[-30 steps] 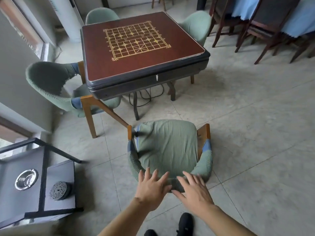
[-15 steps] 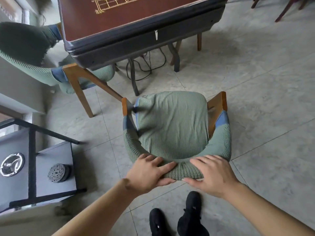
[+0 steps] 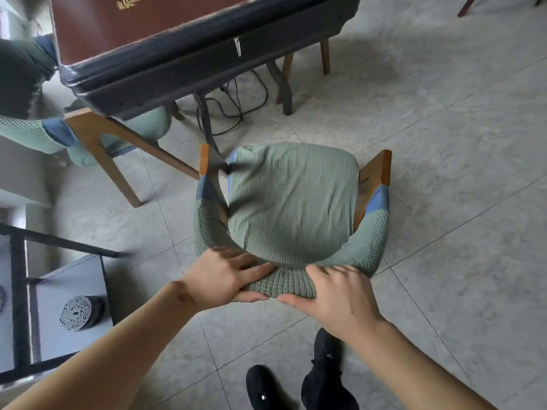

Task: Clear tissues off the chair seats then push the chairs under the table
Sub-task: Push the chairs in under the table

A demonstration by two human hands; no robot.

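A green-covered chair (image 3: 291, 199) with wooden arm ends stands on the tiled floor just in front of me, its seat bare and facing the table (image 3: 165, 39). My left hand (image 3: 223, 275) and my right hand (image 3: 337, 297) both grip the curved top of its backrest, side by side, fingers over the rim and thumbs behind. The table has a red-brown top with gold lines and a dark thick edge. The chair's front edge sits a short way back from the table. No tissue is visible on this seat.
A second green chair (image 3: 97, 134) stands at the table's left side, its seat partly under the top. Black cables (image 3: 236, 102) lie beneath the table near its legs. A dark low side table (image 3: 53, 306) is at my left. My black shoes (image 3: 322, 371) are behind the chair.
My hands went from hovering above the backrest to closing on it. The view has come closer to the chair and table, and dipped downward.
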